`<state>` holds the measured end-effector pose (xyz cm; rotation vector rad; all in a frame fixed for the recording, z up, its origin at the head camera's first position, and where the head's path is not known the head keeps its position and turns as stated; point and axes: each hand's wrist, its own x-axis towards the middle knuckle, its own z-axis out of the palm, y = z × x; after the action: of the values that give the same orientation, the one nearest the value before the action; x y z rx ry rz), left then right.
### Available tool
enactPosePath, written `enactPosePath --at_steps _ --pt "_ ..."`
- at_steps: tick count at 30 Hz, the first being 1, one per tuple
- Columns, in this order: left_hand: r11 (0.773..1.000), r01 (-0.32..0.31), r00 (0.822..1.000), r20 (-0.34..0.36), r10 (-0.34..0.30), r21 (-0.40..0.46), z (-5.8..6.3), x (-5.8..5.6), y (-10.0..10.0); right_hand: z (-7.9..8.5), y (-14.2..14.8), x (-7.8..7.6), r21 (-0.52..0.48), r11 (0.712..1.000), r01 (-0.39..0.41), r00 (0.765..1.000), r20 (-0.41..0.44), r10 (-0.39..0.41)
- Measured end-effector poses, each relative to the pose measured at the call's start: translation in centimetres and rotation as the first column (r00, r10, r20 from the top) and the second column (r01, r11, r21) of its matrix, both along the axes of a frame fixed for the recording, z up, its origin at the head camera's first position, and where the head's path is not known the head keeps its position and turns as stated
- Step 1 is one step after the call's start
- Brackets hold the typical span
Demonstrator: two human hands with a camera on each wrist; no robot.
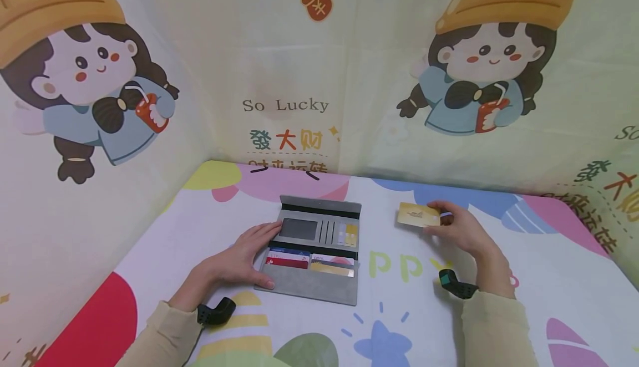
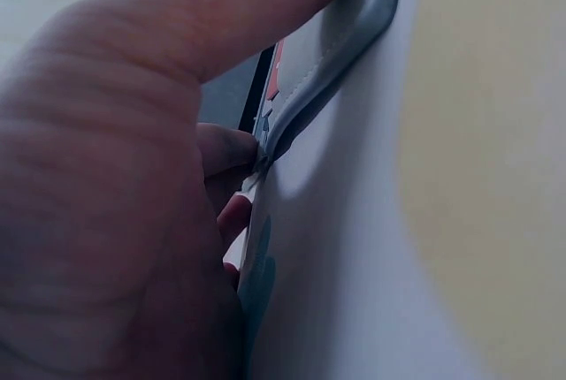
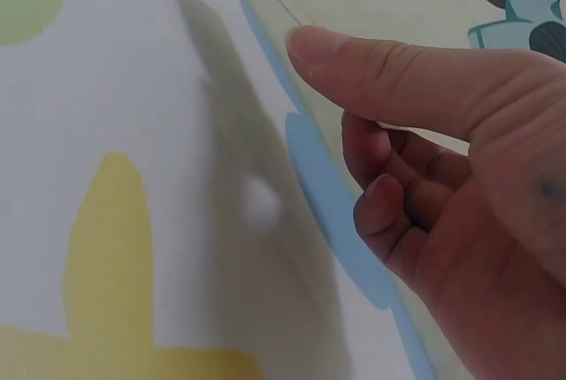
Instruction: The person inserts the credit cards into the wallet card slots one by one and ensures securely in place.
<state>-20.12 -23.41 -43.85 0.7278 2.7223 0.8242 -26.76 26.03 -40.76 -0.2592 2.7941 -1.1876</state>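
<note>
A grey long wallet lies unfolded on the table, with a dark window pocket and card slots. Cards with red, blue, pink and gold parts stick out of its slots, among them a red card. My left hand rests on the wallet's left side, fingers extended near the window pocket and thumb on the lower flap. In the left wrist view the thumb lies over the wallet's edge. To the right of the wallet, my right hand pinches a gold card by its right end, above the table.
The table has a cover printed with colourful shapes and letters. Behind it hangs a pale curtain with cartoon figures, which also closes off both sides. A black wrist camera sits on the left wrist, another on the right.
</note>
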Motion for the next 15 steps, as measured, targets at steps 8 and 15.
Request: enactPosePath --at_steps 8,15 --pt "1.000 0.005 1.000 0.003 -0.005 0.007 0.1 0.0 0.0 0.5 -1.1 -0.1 -0.022 0.999 -0.045 0.998 -0.034 0.044" --pt "1.000 0.011 1.000 -0.002 -0.011 0.006 0.1 -0.1 -0.1 1.0 -2.1 -0.1 -0.034 0.995 -0.093 0.995 -0.044 0.091"
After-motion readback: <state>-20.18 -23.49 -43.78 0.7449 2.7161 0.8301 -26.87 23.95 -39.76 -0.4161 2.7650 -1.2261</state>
